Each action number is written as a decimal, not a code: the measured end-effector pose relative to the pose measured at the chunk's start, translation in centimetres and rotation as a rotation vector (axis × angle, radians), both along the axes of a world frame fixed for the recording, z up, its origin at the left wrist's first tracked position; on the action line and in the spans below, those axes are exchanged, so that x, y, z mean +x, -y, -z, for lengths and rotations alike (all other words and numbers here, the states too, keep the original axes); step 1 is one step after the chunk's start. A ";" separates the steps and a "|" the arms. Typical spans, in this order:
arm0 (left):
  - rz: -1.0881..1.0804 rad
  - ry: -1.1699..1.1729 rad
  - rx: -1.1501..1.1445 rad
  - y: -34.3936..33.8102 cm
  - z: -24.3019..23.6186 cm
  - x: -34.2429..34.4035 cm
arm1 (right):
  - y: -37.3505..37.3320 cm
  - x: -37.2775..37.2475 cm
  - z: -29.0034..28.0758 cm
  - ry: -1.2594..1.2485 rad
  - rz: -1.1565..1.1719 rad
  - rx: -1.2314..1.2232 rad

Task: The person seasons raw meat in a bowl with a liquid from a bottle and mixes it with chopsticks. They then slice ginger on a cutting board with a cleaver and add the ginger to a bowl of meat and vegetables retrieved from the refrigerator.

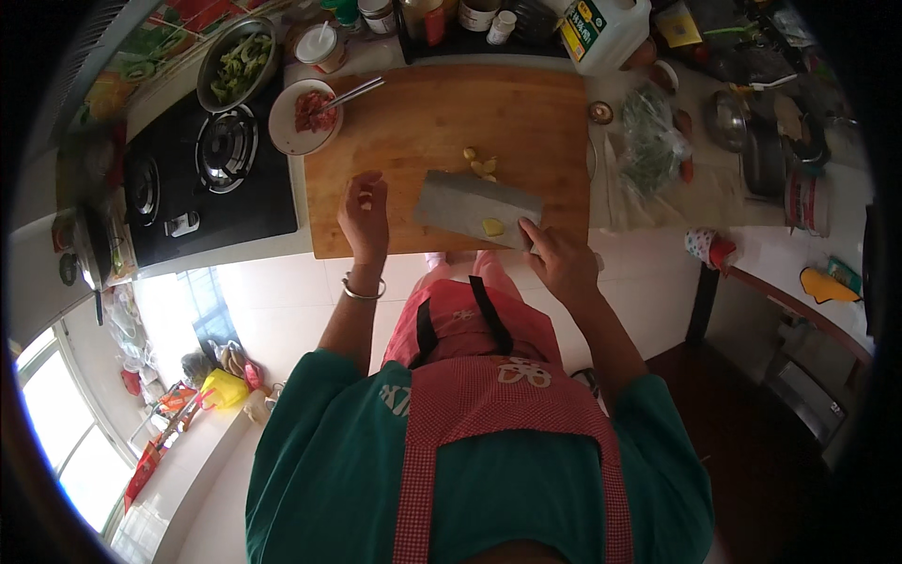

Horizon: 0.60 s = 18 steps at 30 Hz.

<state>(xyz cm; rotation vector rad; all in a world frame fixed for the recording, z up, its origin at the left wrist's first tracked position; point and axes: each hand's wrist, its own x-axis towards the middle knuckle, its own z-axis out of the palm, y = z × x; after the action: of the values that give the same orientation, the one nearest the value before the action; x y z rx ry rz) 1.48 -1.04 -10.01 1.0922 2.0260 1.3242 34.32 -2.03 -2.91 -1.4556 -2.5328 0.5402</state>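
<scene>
My right hand [564, 261] grips a wide cleaver [465, 200] by its handle, near the front edge of the wooden cutting board [423, 113]. The blade lies broad side up, with one pale yellow slice [492, 227], which looks like ginger, on its surface. Just beyond the blade, several more yellow pieces [482, 165] rest on the board. My left hand [365, 216] is over the board's left part, apart from the blade. Its fingers are loosely bent and spread, and I see nothing held in them.
A white bowl [285, 132] of chopped red meat with chopsticks stands at the board's back left corner. Beyond it, a metal pan [266, 80] of green vegetables sits by the black gas stove [263, 193]. Jars and a white jug [611, 33] line the back; bagged greens [648, 141] lie right.
</scene>
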 end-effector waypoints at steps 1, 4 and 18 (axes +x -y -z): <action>0.120 -0.058 0.028 -0.6 -1.5 0.1 | 0.0 0.2 0.3 0.018 -0.029 0.033; 0.553 -0.207 0.126 -2.6 -5.3 2.5 | 0.3 0.7 1.6 -0.005 -0.059 0.080; 0.888 -0.342 0.252 -4.7 5.8 6.3 | 4.2 5.1 1.5 0.148 -0.077 0.094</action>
<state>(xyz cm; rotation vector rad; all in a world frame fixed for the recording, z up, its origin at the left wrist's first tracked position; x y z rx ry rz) 7.82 3.61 -15.79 2.1149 1.2619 0.9483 39.40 -6.23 -4.45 -1.4196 -2.6967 0.3298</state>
